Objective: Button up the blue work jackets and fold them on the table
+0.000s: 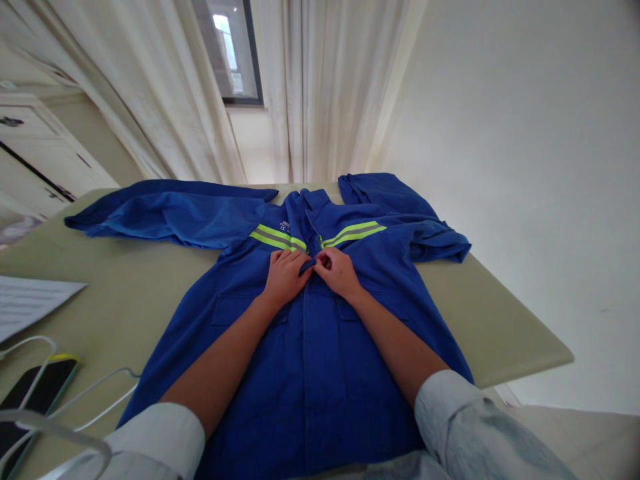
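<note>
A blue work jacket (pixel 270 400) with yellow-green and grey reflective stripes lies front side up, its collar pointing away from me. At the front placket, just below the stripes, my left hand (pixel 286 275) pinches a folded bit of the cloth edge. My right hand (pixel 338 270) meets it there, thumb and forefinger closed on the placket edge. The fingertips of both hands nearly touch, and any button between them is hidden. Both sleeves are spread outward, the left one (pixel 185 217) nearly straight and the right one (pixel 435 240) folded.
The jacket rests on a pale green table (pixel 510 333). On the left are a printed sheet (pixel 35 300), a dark phone (pixel 43 390) and white cables (pixel 107 387). Curtains (pixel 330 93) hang behind the table, a white cabinet (pixel 45 147) stands back left, and a wall (pixel 525 167) rises on the right.
</note>
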{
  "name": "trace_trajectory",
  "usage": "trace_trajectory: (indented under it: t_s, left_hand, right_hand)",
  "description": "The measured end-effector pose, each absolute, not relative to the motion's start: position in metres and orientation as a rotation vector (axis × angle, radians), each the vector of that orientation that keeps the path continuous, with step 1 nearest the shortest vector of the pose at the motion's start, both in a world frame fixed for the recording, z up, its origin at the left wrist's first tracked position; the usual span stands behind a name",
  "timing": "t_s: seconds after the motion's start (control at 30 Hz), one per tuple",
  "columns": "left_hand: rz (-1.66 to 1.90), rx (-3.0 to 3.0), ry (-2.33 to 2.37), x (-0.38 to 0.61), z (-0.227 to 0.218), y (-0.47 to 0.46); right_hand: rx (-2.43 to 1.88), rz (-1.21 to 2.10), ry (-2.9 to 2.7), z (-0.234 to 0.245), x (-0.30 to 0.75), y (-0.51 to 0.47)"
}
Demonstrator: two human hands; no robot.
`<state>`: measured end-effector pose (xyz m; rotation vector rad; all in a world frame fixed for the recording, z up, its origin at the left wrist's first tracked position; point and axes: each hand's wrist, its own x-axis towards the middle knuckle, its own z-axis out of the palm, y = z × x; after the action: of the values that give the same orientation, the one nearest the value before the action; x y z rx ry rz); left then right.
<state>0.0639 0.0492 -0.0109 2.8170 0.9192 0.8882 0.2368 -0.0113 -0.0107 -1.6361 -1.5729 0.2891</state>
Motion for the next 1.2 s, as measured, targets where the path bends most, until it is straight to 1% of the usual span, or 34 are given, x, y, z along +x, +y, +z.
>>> trace_trajectory:
  t_s: [0.63,0.9,1.03,1.2]
  left_hand:
    - [0.829,2.781,0.95,0.064,-0.007,0.048]
    - [1.006,2.741,0.975,0.064,-0.008,0.048]
    - [1.103,2.714,0.954,0.063,-0.008,0.048]
    - [1.21,2.646,0.884,0.063,-0.008,0.05]
  right_hand:
    - [-1.531,0.306,-1.535,-0.016,0.239,-0.009]
    - [-1.542,0.236,-1.402,-0.013,0.236,-0.011]
    - [-1.533,0.286,-1.381,-0.009,0.235,-0.013]
    - [-1.501,0.268,-1.379,-0.001,0.231,-0.017]
